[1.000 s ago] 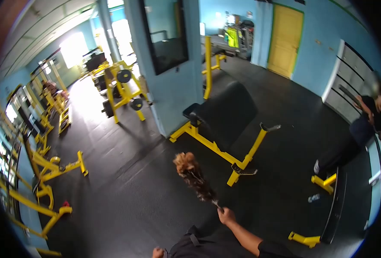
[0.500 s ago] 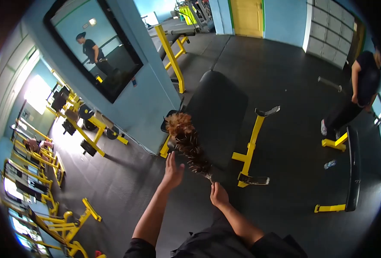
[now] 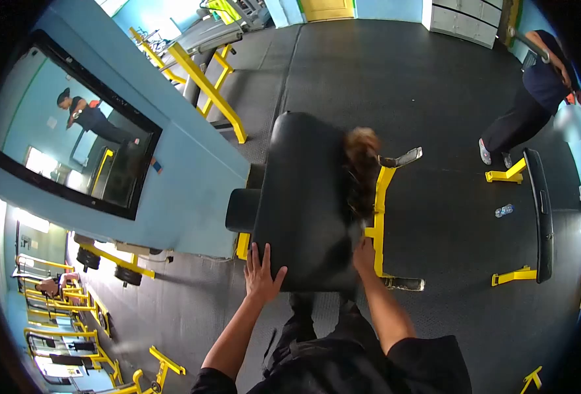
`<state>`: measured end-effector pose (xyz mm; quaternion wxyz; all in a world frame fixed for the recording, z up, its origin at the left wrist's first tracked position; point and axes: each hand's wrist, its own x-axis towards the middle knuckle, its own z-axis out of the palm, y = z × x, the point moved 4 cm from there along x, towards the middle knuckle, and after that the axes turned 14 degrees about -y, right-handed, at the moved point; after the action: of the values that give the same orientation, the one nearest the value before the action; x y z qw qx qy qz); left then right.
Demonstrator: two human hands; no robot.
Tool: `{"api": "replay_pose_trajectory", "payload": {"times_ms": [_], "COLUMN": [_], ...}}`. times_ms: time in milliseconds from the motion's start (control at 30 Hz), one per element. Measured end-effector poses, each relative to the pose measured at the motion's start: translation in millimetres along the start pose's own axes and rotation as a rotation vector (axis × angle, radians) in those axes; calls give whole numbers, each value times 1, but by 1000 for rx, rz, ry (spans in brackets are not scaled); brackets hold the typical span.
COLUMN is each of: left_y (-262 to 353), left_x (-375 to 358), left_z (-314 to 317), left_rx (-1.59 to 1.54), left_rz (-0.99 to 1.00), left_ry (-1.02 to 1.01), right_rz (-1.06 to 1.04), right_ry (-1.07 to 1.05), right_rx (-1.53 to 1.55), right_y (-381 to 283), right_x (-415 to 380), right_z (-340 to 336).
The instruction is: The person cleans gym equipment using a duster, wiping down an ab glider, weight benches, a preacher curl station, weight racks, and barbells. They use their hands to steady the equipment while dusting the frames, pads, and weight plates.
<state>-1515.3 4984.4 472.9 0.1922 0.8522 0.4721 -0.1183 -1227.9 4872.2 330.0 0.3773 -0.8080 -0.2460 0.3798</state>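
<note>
A black padded gym bench [image 3: 300, 197] on a yellow frame [image 3: 374, 210] stands right below me. My left hand [image 3: 261, 274] lies flat with fingers spread on the pad's near left corner. My right hand [image 3: 364, 255] grips the handle of a brown feather duster [image 3: 359, 167], whose blurred feathers run along the pad's right edge.
A blue wall with a dark mirror [image 3: 74, 131] stands to the left. Another person [image 3: 530, 105] in dark clothes stands at the upper right by a second black bench [image 3: 538, 210]. A water bottle [image 3: 503, 211] lies on the black rubber floor. Yellow gym machines [image 3: 67, 322] line the lower left.
I have stepped up to the bench. My left hand moved from beside the duster onto the pad, and the duster swung over to the pad's right edge.
</note>
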Motion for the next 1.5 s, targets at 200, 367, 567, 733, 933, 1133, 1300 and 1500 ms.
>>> {"api": "replay_pose_trajectory", "payload": {"times_ms": [200,367,567,733,933,1133,1300,1500], "left_y": [-6,-17,-15,-47,-99,-109,-98,-136], "left_x": [6,11,3,-19,-25,3,18,41], "left_z": [-4,-4,-6,-10,-16,11,21,80], "left_rx": [-30,-58,-134,-628,-768,-889,-968,-1290], "left_rz": [83,177,395,578,508,375,277,257], "left_ry": [-15,-71,-43,516,712,380,-53,-257], "right_rz": [-640,-532,-362,-257,-262,-151,-338,24], "right_ry": [-7,38,-146,-671,-884,-193,-19,-415], "right_rx": [-460,-1036,-1416,-1684,-1852,-2039,-1780,12], "right_y": [-186,-279,-358,-367,-412,-496,-469,-336], "right_x": [70,120,55,-100,-120,23,103,59], "right_z": [-24,-56,-25,72,138,95,76,246]}}
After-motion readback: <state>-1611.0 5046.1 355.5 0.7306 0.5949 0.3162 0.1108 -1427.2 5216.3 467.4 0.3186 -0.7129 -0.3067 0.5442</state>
